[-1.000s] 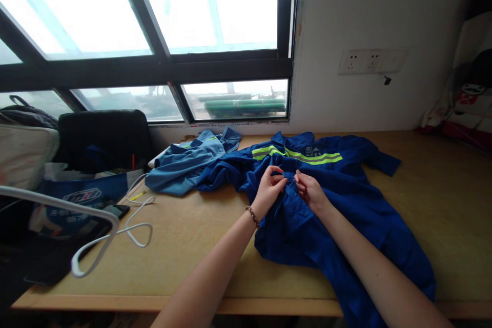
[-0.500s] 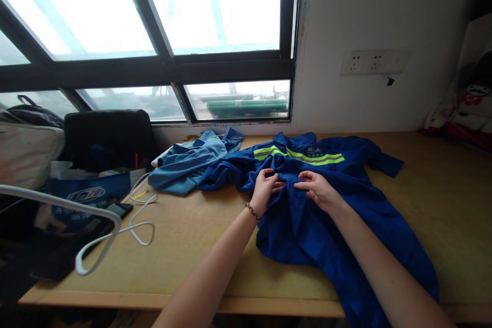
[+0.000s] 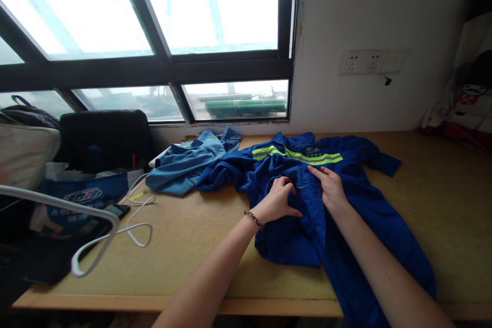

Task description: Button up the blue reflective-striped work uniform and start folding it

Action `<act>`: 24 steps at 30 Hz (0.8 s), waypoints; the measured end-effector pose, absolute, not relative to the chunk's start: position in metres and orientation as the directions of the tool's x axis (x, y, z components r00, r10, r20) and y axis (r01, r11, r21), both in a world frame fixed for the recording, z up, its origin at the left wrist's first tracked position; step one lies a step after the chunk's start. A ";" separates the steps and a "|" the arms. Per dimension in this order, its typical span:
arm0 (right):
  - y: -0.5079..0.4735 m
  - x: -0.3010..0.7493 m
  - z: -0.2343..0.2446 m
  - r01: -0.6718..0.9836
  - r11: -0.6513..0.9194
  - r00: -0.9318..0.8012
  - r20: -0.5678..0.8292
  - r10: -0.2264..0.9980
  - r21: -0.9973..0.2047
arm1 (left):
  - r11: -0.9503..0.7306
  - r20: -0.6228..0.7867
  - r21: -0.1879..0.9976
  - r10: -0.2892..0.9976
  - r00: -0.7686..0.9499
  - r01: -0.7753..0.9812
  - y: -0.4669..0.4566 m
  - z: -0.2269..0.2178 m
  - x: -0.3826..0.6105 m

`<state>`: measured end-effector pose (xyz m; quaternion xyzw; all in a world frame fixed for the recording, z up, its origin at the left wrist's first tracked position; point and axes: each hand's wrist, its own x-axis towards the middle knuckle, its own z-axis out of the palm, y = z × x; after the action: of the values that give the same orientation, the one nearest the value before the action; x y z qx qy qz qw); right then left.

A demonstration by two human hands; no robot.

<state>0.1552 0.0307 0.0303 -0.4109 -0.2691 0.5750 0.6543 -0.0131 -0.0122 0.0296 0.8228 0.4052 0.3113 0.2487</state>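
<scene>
A dark blue work jacket with yellow-green reflective stripes lies spread on the wooden table. My left hand, with a bead bracelet at the wrist, grips a fold of the jacket's front edge. My right hand lies flat on the cloth just to the right, fingers stretched toward the stripes. A lighter blue garment lies crumpled to the left, touching the jacket's sleeve.
White plastic hangers and a dark phone sit at the table's left end. A black chair back and bags stand beyond it. The window and a wall with sockets run behind the table.
Both hands have come apart from a pinch at the jacket's middle. The left has slid down and closed on a fold; the right has flattened on the cloth and the front panel is folded over.
</scene>
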 end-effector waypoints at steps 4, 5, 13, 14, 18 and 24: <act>0.033 0.159 0.030 -0.543 -0.075 0.158 -0.190 0.969 -0.836 | -0.573 0.277 0.624 0.798 0.535 0.531 -0.013 0.035 -0.018; 0.033 0.160 0.031 -0.547 -0.121 0.106 -0.211 0.972 -0.829 | -0.562 0.293 0.630 0.812 0.506 0.537 -0.013 0.036 -0.019; 0.026 0.162 0.047 -0.439 -0.401 -0.389 -0.232 0.892 -0.804 | -0.470 0.391 0.645 0.881 0.268 0.602 -0.012 0.045 -0.022; 0.025 0.162 0.049 -0.438 -0.395 -0.396 -0.221 0.891 -0.807 | -0.467 0.392 0.665 0.883 0.259 0.583 -0.011 0.046 -0.023; 0.022 0.161 0.051 -0.507 -0.291 -0.285 -0.161 0.945 -0.811 | -0.428 0.447 0.753 0.890 0.089 0.500 -0.011 0.052 -0.024; 0.017 0.155 0.050 -0.443 -0.103 -0.214 -0.006 0.977 -0.890 | -0.567 0.572 0.691 0.808 0.141 0.447 -0.016 0.059 -0.020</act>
<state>0.1552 0.0174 0.0505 -0.3291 -0.4052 0.6656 0.5334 -0.0196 -0.0157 0.0590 0.7331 0.4282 0.4962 0.1818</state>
